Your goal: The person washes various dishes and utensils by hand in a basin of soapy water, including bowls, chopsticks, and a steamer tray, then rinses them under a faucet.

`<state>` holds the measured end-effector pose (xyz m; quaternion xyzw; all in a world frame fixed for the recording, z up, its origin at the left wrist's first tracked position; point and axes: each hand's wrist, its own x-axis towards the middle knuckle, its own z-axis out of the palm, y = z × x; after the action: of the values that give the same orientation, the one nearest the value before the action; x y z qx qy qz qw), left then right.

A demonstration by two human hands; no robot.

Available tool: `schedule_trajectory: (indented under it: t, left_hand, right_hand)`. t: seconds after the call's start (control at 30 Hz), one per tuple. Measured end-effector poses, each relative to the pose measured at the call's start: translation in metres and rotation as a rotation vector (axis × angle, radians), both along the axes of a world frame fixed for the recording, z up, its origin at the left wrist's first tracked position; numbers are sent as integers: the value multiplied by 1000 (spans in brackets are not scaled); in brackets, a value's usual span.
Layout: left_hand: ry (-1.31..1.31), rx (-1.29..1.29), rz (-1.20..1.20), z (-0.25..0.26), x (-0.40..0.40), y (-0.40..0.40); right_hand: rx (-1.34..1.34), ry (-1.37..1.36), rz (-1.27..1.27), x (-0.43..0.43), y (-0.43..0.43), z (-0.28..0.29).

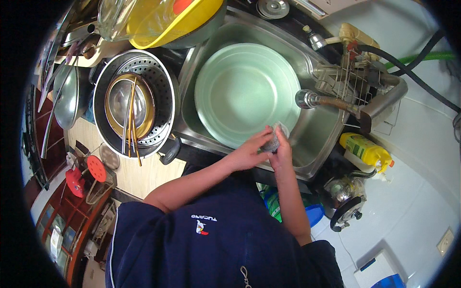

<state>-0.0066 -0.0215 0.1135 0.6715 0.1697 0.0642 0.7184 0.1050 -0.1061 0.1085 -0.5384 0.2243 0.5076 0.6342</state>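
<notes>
Both hands meet over the near edge of a steel sink (320,144). Between the fingers of my left hand (248,153) and my right hand (282,153) is a grey scouring pad (271,143), partly covered by them. Just beyond the hands, a pale green basin (245,93) sits in the sink with its inside facing up. A faucet head (306,99) on a flexible neck reaches in over the basin's right rim.
At left, a metal pot (98,108) holds a perforated steamer insert (164,82), bowls and chopsticks (133,122). A yellow basin (201,18) stands behind it. Right of the sink are a wire rack (390,122), a yellow bottle (363,149) and a kettle (345,205).
</notes>
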Motion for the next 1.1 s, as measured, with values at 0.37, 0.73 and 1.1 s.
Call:
schedule_trajectory:
  t: [0.37, 0.73, 1.1]
  left_hand:
    - [7, -23, 960, 112, -147, 150]
    - [716, 952, 773, 72, -211, 162]
    - [826, 726, 509, 68, -220, 186]
  right_hand:
    - [-6, -269, -64, 50, -8, 17]
    - [-211, -595, 380, 21, 50, -5]
    - [-392, -692, 620, 24, 59, -65]
